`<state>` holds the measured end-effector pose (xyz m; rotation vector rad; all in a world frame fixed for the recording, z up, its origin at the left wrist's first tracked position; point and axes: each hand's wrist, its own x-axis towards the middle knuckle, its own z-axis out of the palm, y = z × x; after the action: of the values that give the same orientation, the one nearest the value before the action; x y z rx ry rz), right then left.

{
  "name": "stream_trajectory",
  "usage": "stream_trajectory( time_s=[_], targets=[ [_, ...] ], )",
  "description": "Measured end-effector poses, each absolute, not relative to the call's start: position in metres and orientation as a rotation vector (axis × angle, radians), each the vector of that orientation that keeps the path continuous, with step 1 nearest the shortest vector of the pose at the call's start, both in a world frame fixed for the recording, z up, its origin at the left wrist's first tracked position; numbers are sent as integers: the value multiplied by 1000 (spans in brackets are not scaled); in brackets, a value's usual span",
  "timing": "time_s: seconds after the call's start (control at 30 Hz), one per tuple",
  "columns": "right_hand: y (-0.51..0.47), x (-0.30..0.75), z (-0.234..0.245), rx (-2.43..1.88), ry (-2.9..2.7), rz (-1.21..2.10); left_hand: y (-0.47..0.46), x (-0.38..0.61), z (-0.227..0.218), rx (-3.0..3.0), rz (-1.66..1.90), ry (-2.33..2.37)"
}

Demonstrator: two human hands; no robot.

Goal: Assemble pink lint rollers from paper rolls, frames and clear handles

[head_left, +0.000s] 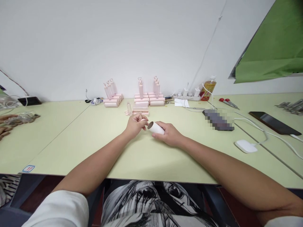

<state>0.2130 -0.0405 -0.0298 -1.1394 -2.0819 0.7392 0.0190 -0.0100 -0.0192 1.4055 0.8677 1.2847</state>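
Note:
My right hand (170,135) is wrapped round a white lint-roller roll (157,128). The roll lies tilted, its open end with a brown cardboard core facing my left hand (135,125). The fingers of that left hand are curled in a pinch close to the roll's open end. A small pale pink piece shows at the fingertips, too hidden to name. Just beyond my left hand, an open pink case (140,112) lies on the table, with a pale pink handle piece (129,108) standing beside it.
Several pink lint rollers (111,102) with upright handles (141,90) stand along the wall. A drink bottle (208,88), a power strip (187,97), a pixelated phone (219,120), another phone (274,123) and a white charger (246,146) are rightward. At far left, another person's hand (7,118) touches small brown pieces.

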Motion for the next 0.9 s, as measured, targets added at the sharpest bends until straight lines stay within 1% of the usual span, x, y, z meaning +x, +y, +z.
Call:
stream_trajectory(
  time_s=[0.2, 0.33, 0.47, 0.63, 0.77, 0.9],
  targets=[
    [-41, 213, -29, -1114, -2117, 743, -15, 18, -20, 1768, 1292, 899],
    [-43, 212, -29, -1082, -2131, 764, -19, 17, -19, 2020, 1360, 1003],
    [-47, 209, -28, -1027, -2168, 783, -22, 15, -21, 2295, 1343, 1061],
    [-52, 206, -27, -920, -2178, 788, -23, 14, -22, 2614, 1475, 853],
    [-52, 204, -28, -962, -2164, 773, -21, 14, -22, 2715, 1616, 724],
    [-52, 204, -29, -966, -2144, 804, -20, 14, -21, 2770, 1679, 664]
  ],
)
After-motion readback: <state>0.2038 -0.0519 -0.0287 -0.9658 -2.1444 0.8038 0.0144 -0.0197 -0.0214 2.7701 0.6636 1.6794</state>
